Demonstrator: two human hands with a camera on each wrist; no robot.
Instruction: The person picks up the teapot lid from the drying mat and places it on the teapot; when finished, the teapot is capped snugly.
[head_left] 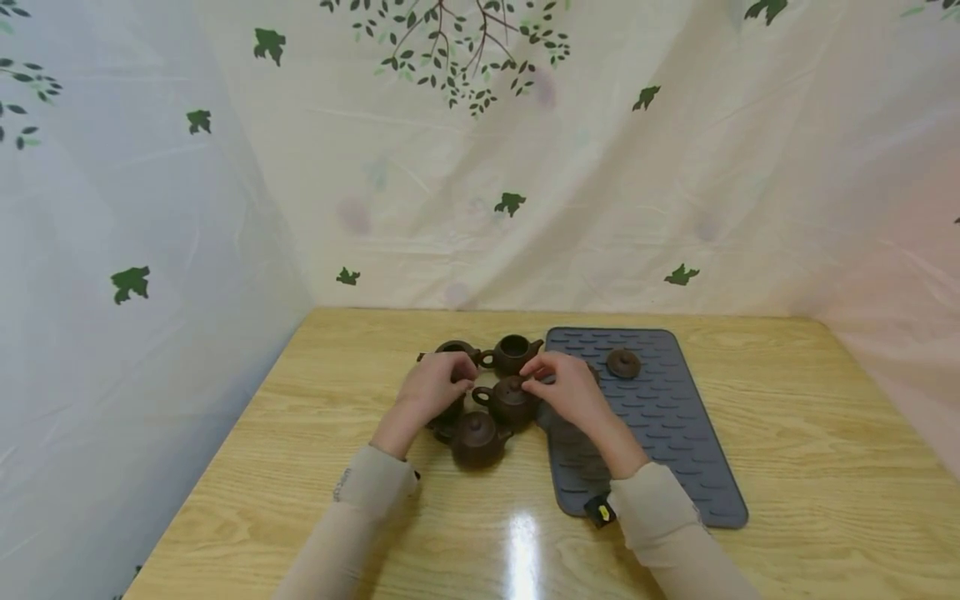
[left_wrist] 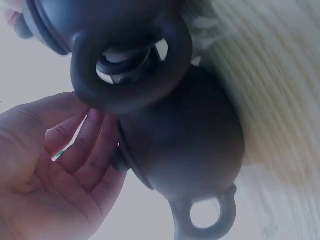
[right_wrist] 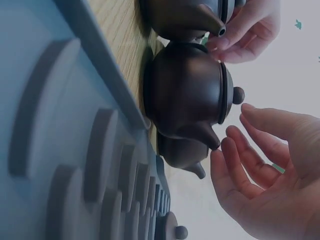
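Note:
Several dark brown teapots stand close together on the table. My right hand [head_left: 573, 392] is beside a lidded teapot [head_left: 512, 406], thumb and fingers apart; in the right wrist view the thumb tip is right at its round lid knob [right_wrist: 239, 95]. My left hand [head_left: 433, 385] hovers over the pots on the left with loosely bent fingers, partly hiding two of them. A second lidded teapot [head_left: 477, 442] sits nearest me. Behind stands an uncovered teapot [head_left: 513, 353]. In the left wrist view, my left fingers overlap a lidded pot [left_wrist: 185, 135].
A grey ridged mat [head_left: 660, 433] lies to the right of the pots. On its far part rests a loose brown lid [head_left: 623, 362]; another brown piece [head_left: 594, 373] shows partly behind my right hand. A patterned cloth [head_left: 480, 250] hangs behind the wooden table [head_left: 300, 475].

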